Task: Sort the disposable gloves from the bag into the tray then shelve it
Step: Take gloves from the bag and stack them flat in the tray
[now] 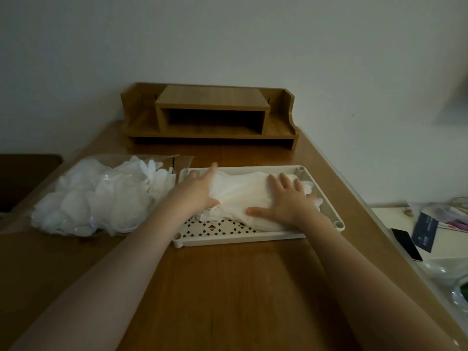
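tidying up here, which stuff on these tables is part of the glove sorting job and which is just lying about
Part of the job:
clear bag of gloves
stack of gloves in the tray
perforated cream tray
wooden desk shelf
left hand and right hand, both flat on the stack

Just lying about:
black phone
dark booklet
clear plastic at the lower right

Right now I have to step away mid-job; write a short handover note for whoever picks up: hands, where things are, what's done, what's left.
Left hand: open, flat on the left end of the glove stack.
Right hand: open, pressing the stack's right end.
The stack lies in the white tray on the table.
The bag, left of the tray, holds many gloves.
The wooden shelf stands behind the tray, with nothing in its open slot.
Done: one batch laid in the tray.
Left: move the remaining gloves over, then shelve the tray.
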{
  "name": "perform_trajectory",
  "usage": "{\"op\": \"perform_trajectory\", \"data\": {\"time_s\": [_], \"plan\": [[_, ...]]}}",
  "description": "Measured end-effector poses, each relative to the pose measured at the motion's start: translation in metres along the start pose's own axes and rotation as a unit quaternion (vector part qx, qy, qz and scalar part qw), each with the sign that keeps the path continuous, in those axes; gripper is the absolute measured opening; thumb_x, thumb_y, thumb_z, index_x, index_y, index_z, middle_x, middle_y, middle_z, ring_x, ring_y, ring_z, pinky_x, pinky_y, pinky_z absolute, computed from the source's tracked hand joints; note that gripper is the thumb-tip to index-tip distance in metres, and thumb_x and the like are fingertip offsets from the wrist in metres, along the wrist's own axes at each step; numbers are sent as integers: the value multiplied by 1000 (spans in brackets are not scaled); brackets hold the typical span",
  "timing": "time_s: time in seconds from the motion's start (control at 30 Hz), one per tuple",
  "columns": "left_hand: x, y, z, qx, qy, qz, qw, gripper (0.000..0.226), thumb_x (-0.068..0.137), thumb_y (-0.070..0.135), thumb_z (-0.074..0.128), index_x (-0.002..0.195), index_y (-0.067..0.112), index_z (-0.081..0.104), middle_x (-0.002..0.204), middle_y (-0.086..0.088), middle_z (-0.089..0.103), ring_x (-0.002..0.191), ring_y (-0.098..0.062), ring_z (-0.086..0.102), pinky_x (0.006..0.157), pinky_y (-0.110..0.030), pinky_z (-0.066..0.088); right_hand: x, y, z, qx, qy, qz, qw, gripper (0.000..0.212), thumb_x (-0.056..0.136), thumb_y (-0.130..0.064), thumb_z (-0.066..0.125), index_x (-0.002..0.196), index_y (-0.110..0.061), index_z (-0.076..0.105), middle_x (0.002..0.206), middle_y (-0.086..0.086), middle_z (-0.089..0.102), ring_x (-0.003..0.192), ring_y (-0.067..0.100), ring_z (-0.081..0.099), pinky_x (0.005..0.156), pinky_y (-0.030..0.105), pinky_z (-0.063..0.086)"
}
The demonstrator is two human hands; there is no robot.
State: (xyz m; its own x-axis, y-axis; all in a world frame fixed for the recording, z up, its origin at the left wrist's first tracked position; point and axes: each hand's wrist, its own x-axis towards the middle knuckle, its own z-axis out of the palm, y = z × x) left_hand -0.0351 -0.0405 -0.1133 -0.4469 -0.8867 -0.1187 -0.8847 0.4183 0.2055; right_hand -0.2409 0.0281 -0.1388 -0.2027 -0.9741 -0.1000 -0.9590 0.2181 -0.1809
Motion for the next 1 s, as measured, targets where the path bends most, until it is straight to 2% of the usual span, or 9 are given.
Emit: {"op": "perform_trajectory", "data": {"time_s": [0.07,0.17,0.27,0.4,0.53,0.63,0.83,0.93,1.0], "plan": [[-5,-2,1,-9,2,22,1000,74,95,30,52,151,34,5,157,-11,11,135,-29,34,105,-40,39,-3,1,-3,6,5,-23,1000,111,63,-88,44,149,-29,6,160,-1,1,144,35,1,110,64,18],[-11,-3,1,6,29,7,1000,64,94,35,51,150,29,19,156,-9,11,126,-26,44,94,-34,44,-7,0,-5,-2,-1,-28,1000,109,66,-85,46,150,-29,4,160,-2,-2,145,33,-4,111,65,10],[-19,-2,-4,11,119,-3,993,61,90,39,58,143,19,36,142,-9,25,102,-19,53,72,-25,45,-9,-12,-7,-72,4,-12,997,111,63,-92,29,151,-29,2,160,1,-13,142,34,-22,108,66,-13],[-28,-7,-17,-66,217,5,974,43,95,31,51,134,15,46,132,-6,35,89,-12,50,71,-22,38,-21,-59,-19,-80,88,-90,989,105,63,-87,5,150,-29,17,160,2,-7,140,29,-31,104,60,-24],[-31,-29,-30,-171,308,10,936,30,99,18,41,126,15,54,127,-4,47,101,-16,54,78,-23,38,-24,-115,-24,79,142,-160,974,58,93,-60,26,135,-25,46,151,-2,34,146,22,-6,114,48,-6],[-30,-51,-41,-226,339,10,913,33,100,14,37,130,16,51,121,-3,55,106,-19,55,79,-24,40,-11,-152,-12,129,130,-187,965,31,100,-36,38,121,-22,56,138,-2,50,144,20,17,114,42,9],[-24,-98,-49,-326,306,-17,895,27,100,11,37,108,18,62,100,4,60,84,-9,52,68,-15,37,25,-206,3,218,66,-130,965,35,98,-28,45,132,-19,47,132,4,54,120,25,50,103,44,37],[-23,-111,-48,-358,306,-33,882,27,100,11,36,103,21,61,94,7,61,72,-3,49,66,-16,38,39,-214,0,130,41,-84,987,48,94,-38,52,136,-18,42,132,4,54,124,28,45,104,43,32],[-23,-114,-50,-370,305,-30,877,26,100,11,36,104,22,60,97,8,62,75,-5,50,66,-18,39,45,-215,0,83,28,-50,995,40,93,-39,52,126,-16,49,125,7,56,124,30,42,102,44,30]]}}
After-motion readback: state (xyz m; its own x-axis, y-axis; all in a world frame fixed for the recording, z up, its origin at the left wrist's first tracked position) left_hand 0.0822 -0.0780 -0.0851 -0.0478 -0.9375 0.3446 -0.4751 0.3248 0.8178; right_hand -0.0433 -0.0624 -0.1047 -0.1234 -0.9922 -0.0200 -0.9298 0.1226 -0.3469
